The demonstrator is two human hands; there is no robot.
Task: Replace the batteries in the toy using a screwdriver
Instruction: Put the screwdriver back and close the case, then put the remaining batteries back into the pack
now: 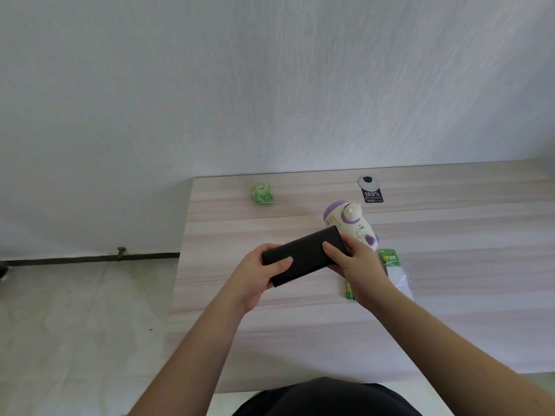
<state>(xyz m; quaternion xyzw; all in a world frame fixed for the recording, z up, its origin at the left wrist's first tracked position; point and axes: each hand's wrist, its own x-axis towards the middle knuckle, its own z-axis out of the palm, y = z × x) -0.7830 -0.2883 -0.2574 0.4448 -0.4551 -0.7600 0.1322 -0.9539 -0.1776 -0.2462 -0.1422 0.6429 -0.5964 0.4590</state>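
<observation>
Both our hands, left hand (258, 276) and right hand (356, 265), curl fingers around a black case (303, 255) above the table (450, 265), near the toy (350, 220).

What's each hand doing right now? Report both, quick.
Left hand: grips the near end of the black case.
Right hand: grips the far end of the same black case.

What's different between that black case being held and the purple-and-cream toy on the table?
The black case is a plain, flat-sided oblong in one dark colour; the toy is rounded, cream with purple parts and a dotted grille. The case is held above the table, the left hand and right hand gripping its two ends; the toy rests on the table, untouched as far as the view shows. The case hides part of the toy's near side.
</observation>
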